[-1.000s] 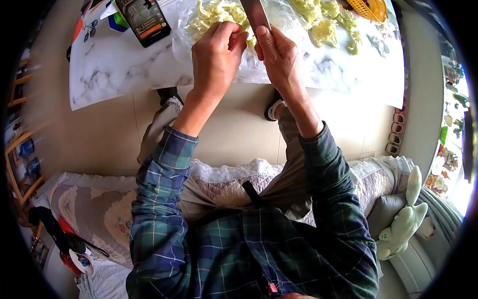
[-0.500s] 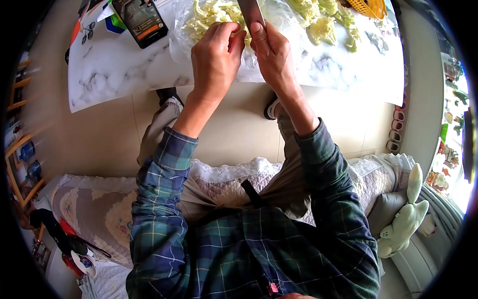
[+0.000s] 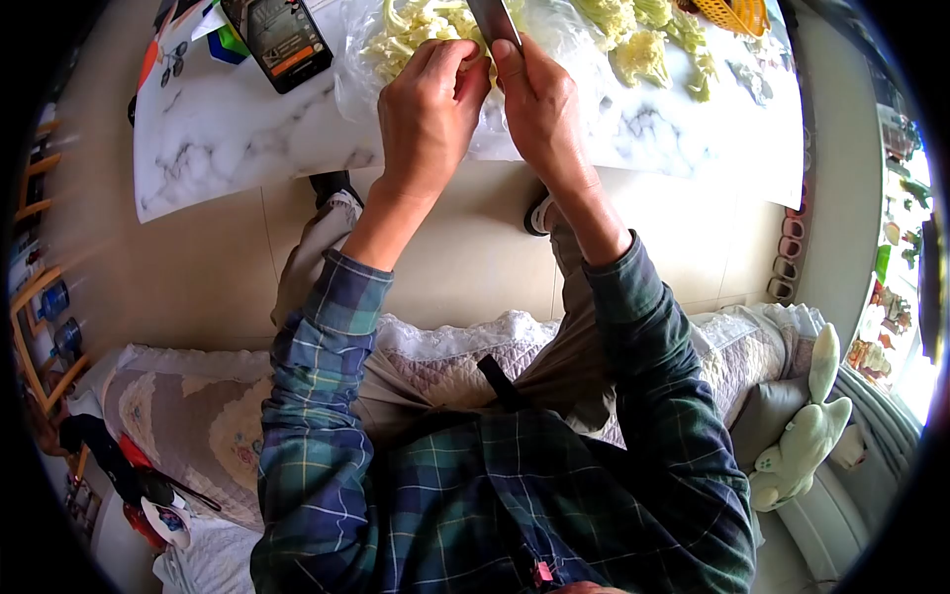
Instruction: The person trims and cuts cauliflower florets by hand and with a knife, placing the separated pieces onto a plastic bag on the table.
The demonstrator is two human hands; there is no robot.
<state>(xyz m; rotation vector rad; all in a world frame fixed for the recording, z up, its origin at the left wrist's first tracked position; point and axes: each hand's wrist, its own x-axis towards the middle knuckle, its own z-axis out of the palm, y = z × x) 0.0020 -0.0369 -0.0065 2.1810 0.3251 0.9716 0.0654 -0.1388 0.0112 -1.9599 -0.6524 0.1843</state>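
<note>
My right hand [image 3: 539,104] is closed on a knife [image 3: 497,22], its wide blade pointing up and away at the top of the view. Beside it, my left hand [image 3: 427,104] has its fingers pinched together close to the blade; what they hold is mostly hidden, perhaps a small piece. Behind the left hand, cut cauliflower [image 3: 406,38] lies in a clear plastic bag [image 3: 354,84] on the marbled table [image 3: 257,134]. More cauliflower florets [image 3: 643,59] rest on the table to the right of the bag.
A phone [image 3: 282,45] with a lit screen lies at the table's left. A yellow basket [image 3: 737,14] stands at the back right, with crumpled clear plastic [image 3: 752,81] before it. The table's front edge runs below my wrists; a sofa [image 3: 188,426] is behind my legs.
My right hand and the knife have shifted slightly left and up, closer to my left hand. The left hand keeps its pinch with little movement.
</note>
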